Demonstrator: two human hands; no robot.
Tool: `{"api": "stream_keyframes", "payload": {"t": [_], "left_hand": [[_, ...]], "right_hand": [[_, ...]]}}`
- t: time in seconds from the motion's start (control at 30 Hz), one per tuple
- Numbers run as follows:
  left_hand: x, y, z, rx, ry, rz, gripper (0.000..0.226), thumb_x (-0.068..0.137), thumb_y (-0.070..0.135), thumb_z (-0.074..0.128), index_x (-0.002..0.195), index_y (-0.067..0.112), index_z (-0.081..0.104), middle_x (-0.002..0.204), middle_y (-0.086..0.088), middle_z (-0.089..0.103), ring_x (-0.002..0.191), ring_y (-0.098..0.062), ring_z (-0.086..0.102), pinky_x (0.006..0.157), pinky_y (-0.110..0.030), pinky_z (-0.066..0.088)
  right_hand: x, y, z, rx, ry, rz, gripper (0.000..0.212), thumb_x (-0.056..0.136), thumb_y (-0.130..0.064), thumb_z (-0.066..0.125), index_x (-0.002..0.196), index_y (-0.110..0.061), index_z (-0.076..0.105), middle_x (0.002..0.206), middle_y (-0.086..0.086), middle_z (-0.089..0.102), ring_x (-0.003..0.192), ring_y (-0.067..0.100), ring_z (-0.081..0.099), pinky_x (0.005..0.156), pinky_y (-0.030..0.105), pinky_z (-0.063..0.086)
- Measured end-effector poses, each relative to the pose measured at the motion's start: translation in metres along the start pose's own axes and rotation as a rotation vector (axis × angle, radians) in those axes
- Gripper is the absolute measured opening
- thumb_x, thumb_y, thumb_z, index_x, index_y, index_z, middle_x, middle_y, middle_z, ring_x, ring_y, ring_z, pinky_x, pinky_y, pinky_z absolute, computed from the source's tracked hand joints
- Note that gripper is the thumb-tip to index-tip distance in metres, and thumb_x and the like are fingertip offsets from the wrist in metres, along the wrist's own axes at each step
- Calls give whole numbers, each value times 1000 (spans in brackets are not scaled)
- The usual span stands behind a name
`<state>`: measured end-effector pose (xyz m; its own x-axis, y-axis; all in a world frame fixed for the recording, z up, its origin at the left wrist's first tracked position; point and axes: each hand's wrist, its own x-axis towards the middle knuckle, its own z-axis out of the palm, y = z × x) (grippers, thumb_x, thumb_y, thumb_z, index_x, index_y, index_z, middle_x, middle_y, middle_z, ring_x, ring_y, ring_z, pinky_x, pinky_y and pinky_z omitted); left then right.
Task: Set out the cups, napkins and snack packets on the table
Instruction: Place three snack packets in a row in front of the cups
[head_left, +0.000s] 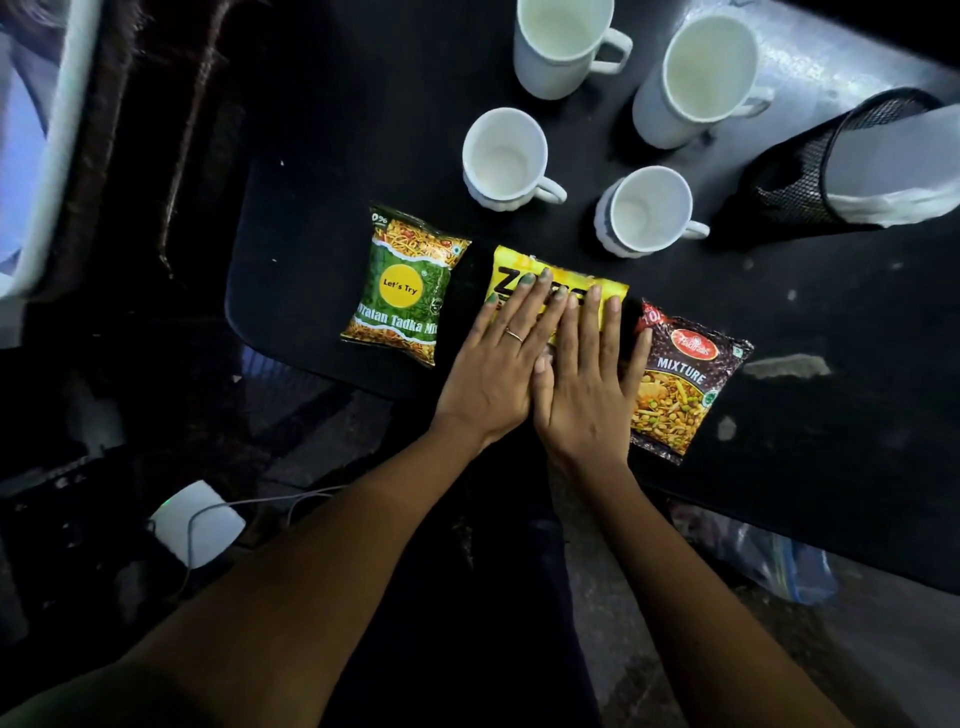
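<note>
Head view. Yellow packet (558, 291): laid flat near the tabletop (831, 322) front edge, long axis along that edge, pressed under left hand (496, 366) and right hand (584, 387), fingers straight and together. Green packet (402, 286) and brown packet (680, 384) flank it, long axes running front to back. Four white cups (506, 158) are stood upright behind.

Bare forearms, no sleeves; thin ring (514, 334) on left hand (493, 364) ring finger, greenish polish on its nails; right hand (584, 384) without rings.

Cups (571, 130) behind packets (545, 332)
</note>
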<state>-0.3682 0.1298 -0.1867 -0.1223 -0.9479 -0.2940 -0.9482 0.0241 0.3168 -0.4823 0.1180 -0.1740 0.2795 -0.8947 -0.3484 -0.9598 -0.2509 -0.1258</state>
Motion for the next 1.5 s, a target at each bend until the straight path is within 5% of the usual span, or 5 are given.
{"api": "stream_keyframes", "payload": {"t": [0.33, 0.53, 1.0, 1.33, 1.5], "left_hand": [[-7, -11, -29, -232, 158, 44, 48, 95, 19, 35, 143, 13, 37, 151, -4, 37, 143, -17, 22, 119, -36, 4], [-23, -46, -44, -123, 315, -185, 45, 98, 24, 34, 140, 13, 42, 147, -4, 42, 139, -21, 33, 117, -38, 5], [-18, -97, -48, -15, 87, -294, 59, 98, 36, 25, 150, 12, 10, 159, -6, 12, 147, -25, 7, 118, -43, 2], [-8, -50, -32, 75, 137, -91, 73, 88, 64, 32, 150, 31, 12, 160, -3, 11, 147, -28, 7, 114, -53, -2], [-5, -43, -21, 131, 103, -98, 73, 88, 62, 34, 150, 31, 14, 160, -3, 11, 147, -27, 6, 114, -52, -3]], "right_hand": [[-3, -25, -28, 286, 111, 90, 55, 92, -39, 32, 139, -12, 41, 150, 10, 36, 141, 28, 21, 112, 43, 12], [11, -69, -38, 402, 127, -89, 44, 92, -23, 40, 133, -11, 49, 144, 12, 43, 139, 30, 28, 111, 39, 15], [39, -88, -16, 103, -76, -258, 55, 98, -46, 16, 150, -33, 1, 161, -1, 1, 148, 25, -4, 117, 54, 0], [-8, -2, -28, 180, 85, 470, 75, 85, -65, 28, 150, -34, 5, 160, 7, -4, 146, 33, -5, 109, 68, 0], [-15, 15, -17, 224, -5, 534, 77, 84, -67, 26, 150, -35, 1, 160, 2, -11, 146, 28, -11, 108, 70, 2]]}}
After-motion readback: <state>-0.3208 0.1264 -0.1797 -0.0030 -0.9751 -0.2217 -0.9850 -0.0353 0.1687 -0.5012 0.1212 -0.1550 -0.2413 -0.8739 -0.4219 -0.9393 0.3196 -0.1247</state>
